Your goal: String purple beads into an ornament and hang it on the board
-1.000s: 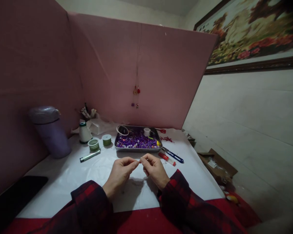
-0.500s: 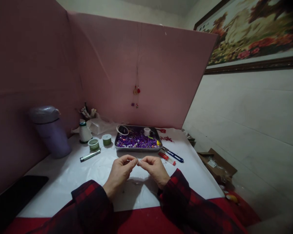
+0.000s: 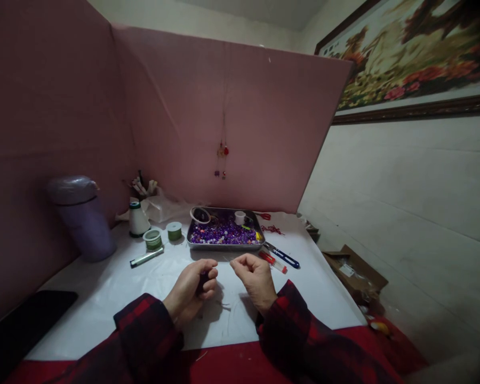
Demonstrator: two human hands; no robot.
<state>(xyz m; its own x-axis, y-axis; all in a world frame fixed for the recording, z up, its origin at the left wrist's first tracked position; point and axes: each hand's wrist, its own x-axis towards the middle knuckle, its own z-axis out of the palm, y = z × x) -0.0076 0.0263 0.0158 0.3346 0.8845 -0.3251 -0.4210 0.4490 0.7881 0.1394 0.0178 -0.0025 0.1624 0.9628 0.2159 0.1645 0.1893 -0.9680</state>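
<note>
The right hand (image 3: 256,280) pinches a thin strand (image 3: 227,260) between thumb and forefinger; the strand pokes out at ten o'clock from the fingertips. The left hand (image 3: 192,290), at nine o'clock, is loosely curled, and whether it holds anything cannot be told. The bead tray (image 3: 226,247) sits at twelve o'clock from the pair on the desk (image 3: 104,301), the green spool (image 3: 175,233) at eleven from the left hand.

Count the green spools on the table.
2: one green spool just behind the silvery tube, the other spool nearer the bead tray. More may be hidden behind the plastic bag.
</note>
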